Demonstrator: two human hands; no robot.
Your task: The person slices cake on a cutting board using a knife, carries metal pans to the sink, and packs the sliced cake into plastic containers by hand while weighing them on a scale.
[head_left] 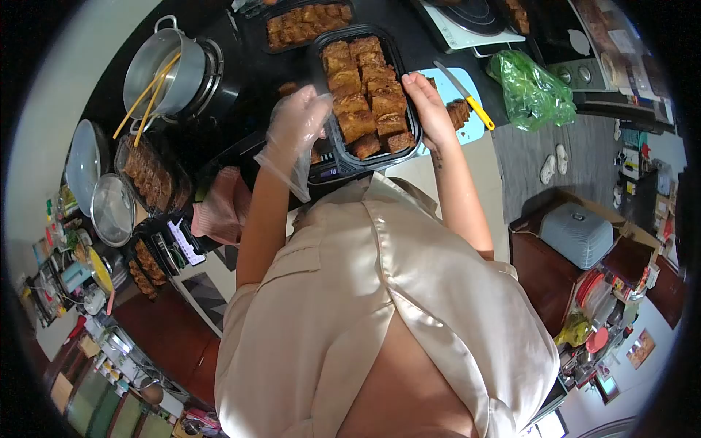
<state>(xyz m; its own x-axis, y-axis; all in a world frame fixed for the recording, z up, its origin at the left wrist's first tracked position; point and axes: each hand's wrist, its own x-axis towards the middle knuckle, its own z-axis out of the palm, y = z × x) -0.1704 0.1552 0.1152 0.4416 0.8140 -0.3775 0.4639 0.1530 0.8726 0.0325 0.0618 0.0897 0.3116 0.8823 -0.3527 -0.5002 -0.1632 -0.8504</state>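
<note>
A black plastic tray (411, 100) holds two rows of browned meat pieces (371, 95). It rests on what looks like a kitchen scale (326, 172), whose small display shows at the front. My left hand (305, 117), in a loose clear plastic glove, is at the tray's left side with its fingers curled closed; whatever is between them is hidden. Bare, my right hand (428, 102) grips the tray's right rim. Beyond that hand lies a light blue cutting board (471, 128) bearing meat pieces and a yellow-handled knife (467, 98).
Another meat tray (308, 25) sits at the back. Left are a metal pot (164, 73) with chopsticks, a further tray of meat (150, 175) and a glass lid (113, 212). A green plastic bag (531, 91) stands right, below a white-edged cooktop (464, 33).
</note>
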